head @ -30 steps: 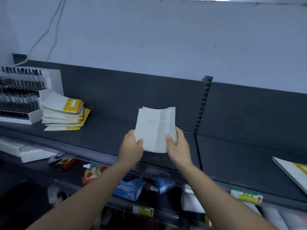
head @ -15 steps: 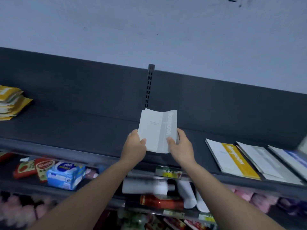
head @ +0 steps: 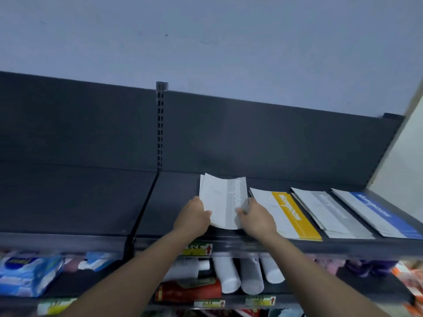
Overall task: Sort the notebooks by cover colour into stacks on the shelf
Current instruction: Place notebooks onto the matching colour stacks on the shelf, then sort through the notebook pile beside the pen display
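Left hand (head: 194,217) and right hand (head: 256,219) pinched lower corners of grey-banded notebook bundle (head: 223,202), thumbs on top, covers bowed. Bundle sat over front of shelf (head: 91,202), just left of yellow-banded notebook (head: 290,213); contact with shelf could not be told. Grey-banded stack (head: 329,213) lay beyond yellow, blue-banded notebook (head: 375,213) furthest right. Judged step: placing greys. Next move called for passing over yellow and squaring edges on grey stack.

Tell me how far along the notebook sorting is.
Done: a yellow-banded notebook, a grey-banded pile and a blue-banded pile lie side by side on the shelf. In hand: the left hand and right hand grip a few grey-banded notebooks above it. Left: set them down, likely on the grey-banded pile.
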A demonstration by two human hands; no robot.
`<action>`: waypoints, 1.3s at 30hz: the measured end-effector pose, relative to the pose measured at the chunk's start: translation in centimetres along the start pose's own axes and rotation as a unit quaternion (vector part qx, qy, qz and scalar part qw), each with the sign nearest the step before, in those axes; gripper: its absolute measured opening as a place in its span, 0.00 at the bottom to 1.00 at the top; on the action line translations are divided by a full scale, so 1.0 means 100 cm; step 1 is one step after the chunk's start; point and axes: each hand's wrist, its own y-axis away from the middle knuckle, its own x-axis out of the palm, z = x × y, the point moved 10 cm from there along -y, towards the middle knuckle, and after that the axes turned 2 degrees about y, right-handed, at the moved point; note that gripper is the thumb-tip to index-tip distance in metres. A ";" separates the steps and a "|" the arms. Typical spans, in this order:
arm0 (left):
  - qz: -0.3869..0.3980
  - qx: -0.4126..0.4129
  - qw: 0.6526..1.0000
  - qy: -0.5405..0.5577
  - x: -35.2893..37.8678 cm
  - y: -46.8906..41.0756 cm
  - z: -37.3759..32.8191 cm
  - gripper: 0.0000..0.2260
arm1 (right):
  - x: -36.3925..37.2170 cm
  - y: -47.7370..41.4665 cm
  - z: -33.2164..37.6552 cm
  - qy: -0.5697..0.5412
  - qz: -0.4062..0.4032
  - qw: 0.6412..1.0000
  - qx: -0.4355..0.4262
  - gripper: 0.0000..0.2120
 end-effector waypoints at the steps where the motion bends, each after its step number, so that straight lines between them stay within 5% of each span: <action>1: 0.007 0.000 1.000 -0.010 0.004 -0.001 -0.002 0.11 | 0.001 -0.002 -0.003 0.016 0.007 1.000 0.003 0.16; 6: 0.022 -0.002 0.997 -0.072 0.015 -0.003 -0.005 0.06 | 0.008 -0.008 -0.010 0.093 0.023 0.995 -0.014 0.17; 13: 0.026 -0.018 0.974 -0.226 0.021 0.000 -0.007 0.18 | 0.011 -0.015 -0.010 0.224 0.038 0.972 -0.055 0.20; 23: 0.002 -0.030 0.960 -0.279 0.000 0.010 -0.010 0.19 | 0.004 -0.019 0.006 0.211 0.010 0.970 -0.121 0.19; 39: -0.180 -0.046 0.867 -0.462 -0.193 0.074 0.054 0.14 | 0.052 0.046 0.230 0.152 0.033 0.905 -0.396 0.25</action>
